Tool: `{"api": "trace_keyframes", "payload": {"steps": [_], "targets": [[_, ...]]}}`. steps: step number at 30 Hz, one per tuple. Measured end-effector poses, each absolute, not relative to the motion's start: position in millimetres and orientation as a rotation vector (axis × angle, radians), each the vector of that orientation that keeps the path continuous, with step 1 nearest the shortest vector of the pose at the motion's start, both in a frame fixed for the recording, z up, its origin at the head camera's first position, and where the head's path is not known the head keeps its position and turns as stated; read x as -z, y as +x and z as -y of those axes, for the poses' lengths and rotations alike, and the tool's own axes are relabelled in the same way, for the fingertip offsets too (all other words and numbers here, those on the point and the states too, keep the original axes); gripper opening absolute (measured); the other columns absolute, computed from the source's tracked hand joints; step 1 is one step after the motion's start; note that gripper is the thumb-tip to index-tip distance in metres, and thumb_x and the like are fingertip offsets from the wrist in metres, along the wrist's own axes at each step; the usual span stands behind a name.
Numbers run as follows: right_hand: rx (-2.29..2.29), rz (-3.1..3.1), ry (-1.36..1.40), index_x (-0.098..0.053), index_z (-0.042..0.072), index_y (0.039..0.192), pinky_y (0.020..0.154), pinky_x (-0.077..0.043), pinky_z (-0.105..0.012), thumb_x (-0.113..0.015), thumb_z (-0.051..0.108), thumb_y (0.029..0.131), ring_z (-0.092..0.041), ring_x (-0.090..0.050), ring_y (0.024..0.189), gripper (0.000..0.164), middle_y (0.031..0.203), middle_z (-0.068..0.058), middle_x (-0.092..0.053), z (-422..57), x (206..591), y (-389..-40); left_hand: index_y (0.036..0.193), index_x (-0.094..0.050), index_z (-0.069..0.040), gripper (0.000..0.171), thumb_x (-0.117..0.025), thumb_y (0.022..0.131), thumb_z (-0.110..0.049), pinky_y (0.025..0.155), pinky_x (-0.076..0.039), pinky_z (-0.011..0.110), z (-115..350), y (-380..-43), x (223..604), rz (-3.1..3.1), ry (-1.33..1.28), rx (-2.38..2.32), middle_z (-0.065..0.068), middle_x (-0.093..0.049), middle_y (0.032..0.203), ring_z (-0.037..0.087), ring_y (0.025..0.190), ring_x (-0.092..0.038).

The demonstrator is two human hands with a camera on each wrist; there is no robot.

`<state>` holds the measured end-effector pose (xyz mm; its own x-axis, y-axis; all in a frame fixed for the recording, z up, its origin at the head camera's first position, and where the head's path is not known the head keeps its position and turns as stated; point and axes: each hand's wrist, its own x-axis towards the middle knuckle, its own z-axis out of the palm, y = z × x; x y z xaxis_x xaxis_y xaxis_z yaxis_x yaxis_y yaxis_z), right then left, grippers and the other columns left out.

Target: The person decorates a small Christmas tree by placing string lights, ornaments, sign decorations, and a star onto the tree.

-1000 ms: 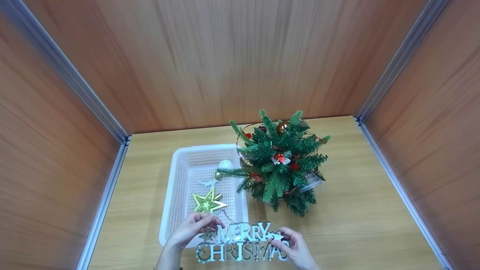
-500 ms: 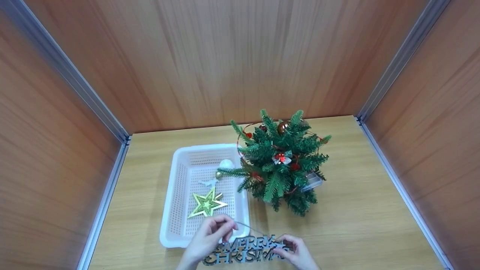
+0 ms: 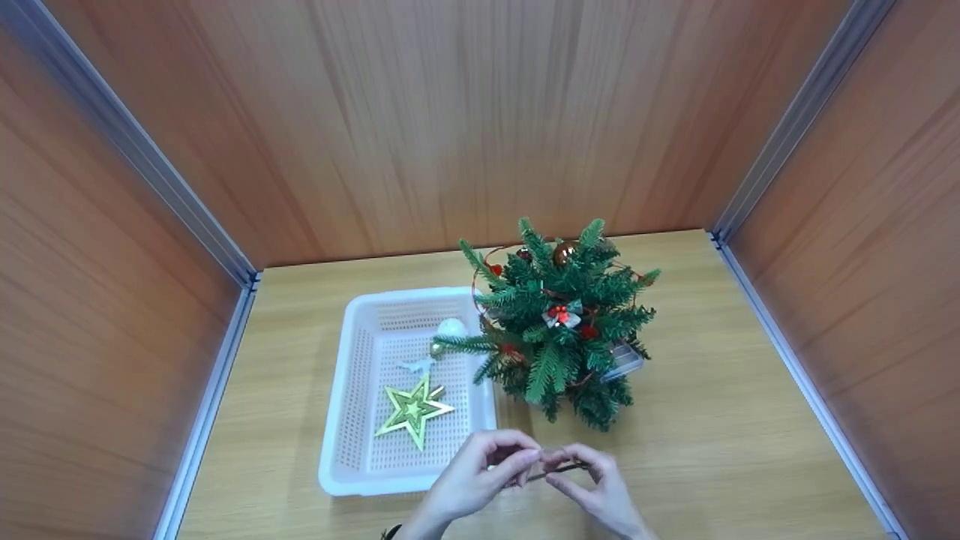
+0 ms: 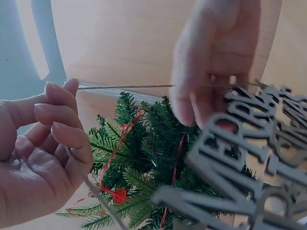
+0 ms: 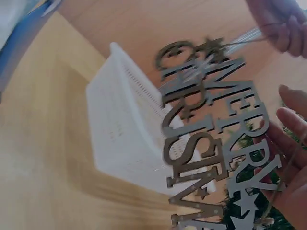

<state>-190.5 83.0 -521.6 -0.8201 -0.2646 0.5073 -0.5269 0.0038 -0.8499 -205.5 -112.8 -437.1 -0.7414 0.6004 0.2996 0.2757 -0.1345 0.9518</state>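
Observation:
A wooden "Merry Christmas" sign (image 5: 237,115), lettered in white and brown, hangs tilted on a thin cord (image 4: 129,87). In the head view it shows almost edge-on as a dark strip between the hands. My left hand (image 3: 480,476) pinches the cord, which stretches taut toward the sign in the left wrist view and also runs down past the palm. My right hand (image 3: 596,487) grips the sign near the end of the word MERRY, its fingers (image 5: 271,136) partly behind the letters. Just beyond both hands stands a small decorated Christmas tree (image 3: 555,367).
A white perforated basket (image 3: 334,420) stands left of the tree. In it lie a gold-green star (image 3: 412,410), a white ball (image 3: 452,328) and a pale bird-like ornament (image 3: 417,366). A clear plastic box (image 3: 624,361) shows under the tree's right side. Wooden walls enclose the table.
My left hand has moved right, from the sign's left end to near my right hand, drawing the cord along. The sign has turned from face-up to edge-on in the head view.

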Motion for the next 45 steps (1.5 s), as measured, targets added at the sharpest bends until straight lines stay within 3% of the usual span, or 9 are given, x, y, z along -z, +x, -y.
{"api": "trace_keyframes", "payload": {"steps": [5,7,12,14,23,28,35,41,45], "targets": [[-1.989,1.961,0.73,-0.061,-0.004,0.086,0.078,-0.041,-0.019,-0.056,-0.022,0.071,-0.01,-0.056,0.079,0.024,0.079,-0.007,-0.063,-102,512,-188,0.091,-0.059,0.009,0.018,-0.049,0.09,-0.006,0.041,-0.037,0.017,116,-210,444,-1.911,0.96,-1.973,0.025,-0.049,0.061,0.001,0.054,-0.045],[-1.971,1.94,0.711,-0.062,-0.003,0.086,0.075,-0.041,-0.016,-0.055,-0.022,0.072,-0.009,-0.052,0.082,0.025,0.078,-0.008,-0.06,-112,505,-188,0.091,-0.06,0.008,0.018,-0.05,0.089,-0.007,0.042,-0.039,0.017,119,-211,443,-1.927,0.937,-1.945,0.025,-0.05,0.062,0.0,0.054,-0.045],[-2.002,1.807,0.766,-0.058,-0.009,0.087,0.036,-0.032,-0.019,-0.044,-0.027,0.075,-0.014,-0.041,0.052,0.026,0.07,-0.009,-0.055,-137,491,-193,0.087,-0.061,0.008,0.015,-0.058,0.084,-0.005,0.051,-0.045,0.016,131,-210,426,-2.031,0.865,-1.817,0.022,-0.058,0.068,-0.001,0.057,-0.048],[-2.013,1.747,0.764,-0.056,-0.012,0.087,0.032,-0.024,-0.025,-0.039,-0.031,0.075,-0.015,-0.034,0.043,0.028,0.065,-0.009,-0.055,-145,488,-196,0.085,-0.061,0.009,0.013,-0.062,0.08,-0.003,0.054,-0.047,0.018,137,-210,416,-2.085,0.852,-1.785,0.02,-0.061,0.071,0.001,0.059,-0.051],[-1.901,1.753,0.68,-0.055,-0.016,0.084,0.034,-0.03,-0.028,-0.042,-0.031,0.073,-0.008,-0.047,0.048,0.023,0.062,-0.007,-0.055,-147,460,-216,0.082,-0.063,0.006,0.007,-0.062,0.08,-0.001,0.062,-0.051,0.026,134,-221,402,-2.339,0.704,-1.902,0.014,-0.063,0.074,0.015,0.064,-0.058],[-1.842,1.713,0.726,-0.055,-0.018,0.083,0.034,-0.03,-0.027,-0.043,-0.032,0.072,-0.01,-0.045,0.045,0.021,0.064,-0.006,-0.057,-147,443,-231,0.082,-0.061,0.008,0.006,-0.06,0.08,0.002,0.056,-0.052,0.03,124,-228,400,-2.402,0.716,-2.097,0.011,-0.062,0.072,0.009,0.06,-0.056],[-1.815,1.712,0.685,-0.055,-0.019,0.082,0.035,-0.033,-0.025,-0.047,-0.029,0.073,-0.011,-0.044,0.042,0.016,0.066,-0.008,-0.059,-143,425,-253,0.084,-0.06,0.009,0.005,-0.058,0.081,0.006,0.044,-0.05,0.033,113,-245,394,-2.371,0.674,-2.354,0.015,-0.059,0.066,0.028,0.048,-0.055],[-1.813,1.741,0.574,-0.054,-0.019,0.081,0.035,-0.036,-0.021,-0.05,-0.024,0.076,-0.011,-0.044,0.039,0.008,0.065,-0.014,-0.058,-140,416,-268,0.084,-0.06,0.009,0.007,-0.058,0.082,0.003,0.042,-0.049,0.033,102,-258,388,-2.395,0.44,-2.393,0.011,-0.059,0.066,0.023,0.046,-0.054],[-1.795,1.821,0.419,-0.055,-0.018,0.083,0.035,-0.039,-0.02,-0.053,-0.016,0.079,-0.015,-0.042,0.037,0.004,0.065,-0.011,-0.057,-140,414,-275,0.084,-0.06,0.01,0.008,-0.057,0.084,0.002,0.04,-0.049,0.035,95,-264,386,-2.417,0.387,-2.376,0.013,-0.058,0.065,0.031,0.046,-0.054]]}}
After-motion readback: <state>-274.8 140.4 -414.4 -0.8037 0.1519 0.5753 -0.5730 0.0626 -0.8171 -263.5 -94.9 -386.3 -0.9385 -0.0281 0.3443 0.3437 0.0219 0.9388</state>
